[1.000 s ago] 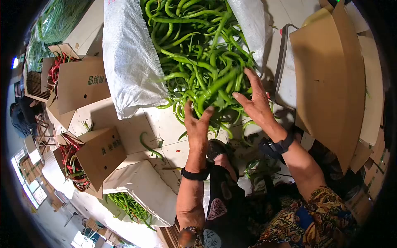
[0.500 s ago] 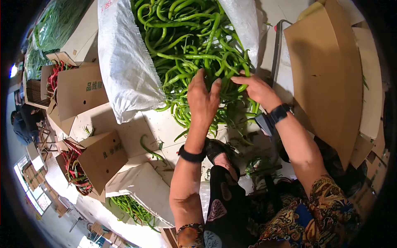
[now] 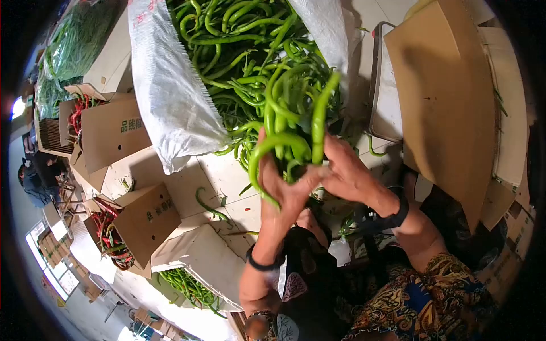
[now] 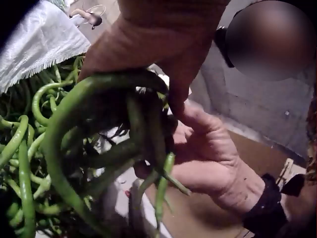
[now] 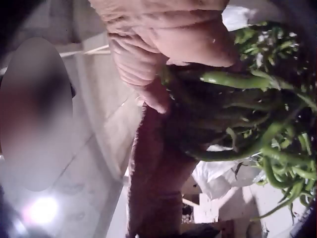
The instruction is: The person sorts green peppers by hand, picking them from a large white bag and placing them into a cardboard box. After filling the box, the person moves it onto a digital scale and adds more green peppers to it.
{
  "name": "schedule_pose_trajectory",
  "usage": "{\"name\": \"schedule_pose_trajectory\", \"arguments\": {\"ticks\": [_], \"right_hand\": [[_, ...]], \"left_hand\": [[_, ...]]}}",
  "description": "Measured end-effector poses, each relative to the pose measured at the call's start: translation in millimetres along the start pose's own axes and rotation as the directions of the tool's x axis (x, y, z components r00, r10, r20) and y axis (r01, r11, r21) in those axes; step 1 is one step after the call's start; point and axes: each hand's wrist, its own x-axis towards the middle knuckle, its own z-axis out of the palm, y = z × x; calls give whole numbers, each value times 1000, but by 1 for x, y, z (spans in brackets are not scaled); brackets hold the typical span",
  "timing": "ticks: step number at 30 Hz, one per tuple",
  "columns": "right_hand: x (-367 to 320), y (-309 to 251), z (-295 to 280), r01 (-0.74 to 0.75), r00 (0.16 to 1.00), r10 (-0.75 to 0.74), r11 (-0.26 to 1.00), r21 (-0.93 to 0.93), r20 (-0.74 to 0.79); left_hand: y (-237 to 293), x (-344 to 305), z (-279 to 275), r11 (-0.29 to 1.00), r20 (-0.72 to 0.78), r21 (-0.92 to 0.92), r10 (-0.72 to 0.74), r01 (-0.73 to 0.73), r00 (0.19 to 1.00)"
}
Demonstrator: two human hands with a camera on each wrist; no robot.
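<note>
A bunch of long green chili peppers is held between both hands, over the open mouth of a white woven sack full of such peppers. My left hand wraps the bunch from the left, a curved pepper hanging across its palm side. From the right, my right hand grips the same bunch, the thumbs close together at its near end. In the left wrist view a bent pepper arcs below the left hand. Pepper bodies stick out past the right hand in the right wrist view; most fingertips are hidden behind them.
Cardboard boxes of red peppers stand on the left, with a white box of green peppers below. A large open cardboard box is on the right, beside a metal-rimmed scale-like platform. A loose pepper lies on the tiles.
Both hands were apart among the peppers at the sack's mouth. They have since closed round a bunch and drawn it up and toward the body.
</note>
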Motion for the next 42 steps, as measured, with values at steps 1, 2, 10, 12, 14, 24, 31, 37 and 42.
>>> {"name": "schedule_pose_trajectory", "arguments": {"ticks": [1,2,10,12,14,24,31,37,42], "right_hand": [[8,-15,0,-54,999,52,989,-137,-16],[13,-24,-4,-19,999,27,975,-220,34],[10,-123,-2,202,979,-183,878,-433,87],[4,-145,5,287,949,-315,816,-502,30],[-11,-168,8,352,908,-418,732,-583,25],[-86,-192,-71,257,879,-359,911,-323,-314],[-106,-221,-84,318,929,-310,948,7,-203],[-145,-234,-102,94,995,-98,968,233,6],[-165,-217,-95,357,933,-349,860,-365,92]], "left_hand": [[-9,7,4,975,-16,-181,-132,127,991],[-10,2,7,956,-52,-269,-133,115,990],[85,-36,-8,733,-245,-676,-122,-80,962],[96,-40,-20,726,-270,-675,-82,-128,959],[116,-52,-24,580,-269,-806,-178,-120,947],[142,-84,-68,557,-4,-830,40,-25,999],[201,-138,-58,653,42,-757,67,-12,997],[181,-190,-6,596,11,-801,114,-60,993],[137,-204,33,611,26,-791,68,-21,997]]}}
